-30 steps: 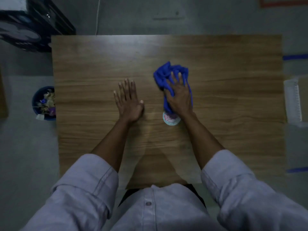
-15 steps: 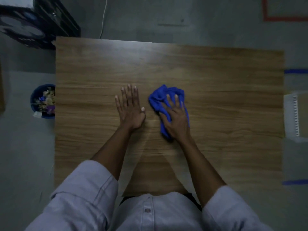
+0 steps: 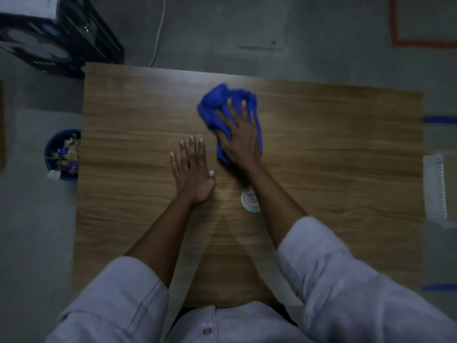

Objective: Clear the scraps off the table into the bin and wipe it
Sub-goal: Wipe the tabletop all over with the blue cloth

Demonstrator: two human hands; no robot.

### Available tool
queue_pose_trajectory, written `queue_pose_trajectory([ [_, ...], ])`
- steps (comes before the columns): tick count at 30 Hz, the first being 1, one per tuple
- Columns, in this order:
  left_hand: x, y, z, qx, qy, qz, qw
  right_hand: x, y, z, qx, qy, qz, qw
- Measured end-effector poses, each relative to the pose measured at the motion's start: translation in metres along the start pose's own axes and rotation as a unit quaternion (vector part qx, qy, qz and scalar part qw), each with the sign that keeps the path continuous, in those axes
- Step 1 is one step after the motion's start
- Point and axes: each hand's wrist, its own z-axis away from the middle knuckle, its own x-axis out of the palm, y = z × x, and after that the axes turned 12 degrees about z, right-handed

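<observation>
Blue cloth [image 3: 230,112] is seen bunched on the wooden table [image 3: 333,144], beyond the middle toward the far edge, and is pressed to the surface by the right hand [image 3: 241,142]. The fingers of that hand are spread and held straight over the fabric, not curled round it. Folds of cloth stick out past the fingertips on the far side and to the left, and a strip shows along the right of the palm. The hand and cloth are slightly blurred.

The left hand [image 3: 193,172] is laid palm down on the bare wood, just near and left of the cloth, with fingers straight and close together. Nothing is held by it.

A small round label [image 3: 249,200] is seen on the table top beside the right wrist, partly covered by the forearm.

The bin [image 3: 53,154], round and dark blue, is set on the floor against the left edge of the table, and scraps [image 3: 66,154] are heaped inside it. A white spiral-bound pad [image 3: 436,189] is seen beyond the right edge, and a black crate [image 3: 49,33] at the far left.
</observation>
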Motion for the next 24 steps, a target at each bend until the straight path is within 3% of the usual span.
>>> queue_pose_trajectory([
  [3,-0.002,0.003,-0.001,-0.005,-0.010,0.010,1.000,-0.004,0.026,0.063,-0.005,0.016,-0.028,0.999],
  [6,0.001,0.004,0.000,-0.005,-0.003,0.011,1.000,-0.015,0.074,0.081,0.092,0.010,0.024,0.995],
  [9,0.006,0.001,-0.001,0.002,0.014,0.009,1.000,-0.023,0.102,0.029,0.181,0.020,0.058,0.982],
  [13,0.010,-0.004,-0.001,0.009,0.029,-0.002,1.000,-0.020,0.091,-0.049,0.180,-0.008,0.074,0.981],
  [17,0.008,-0.001,0.000,0.007,0.033,-0.001,0.999,-0.011,0.046,-0.073,0.088,-0.015,0.070,0.994],
  [20,0.007,0.001,0.001,0.006,0.035,0.013,0.999,0.002,0.022,-0.062,-0.046,0.015,0.028,0.998],
  [24,0.004,-0.003,0.005,0.037,0.066,0.046,0.996,-0.008,0.023,0.002,-0.234,-0.056,-0.076,0.968],
])
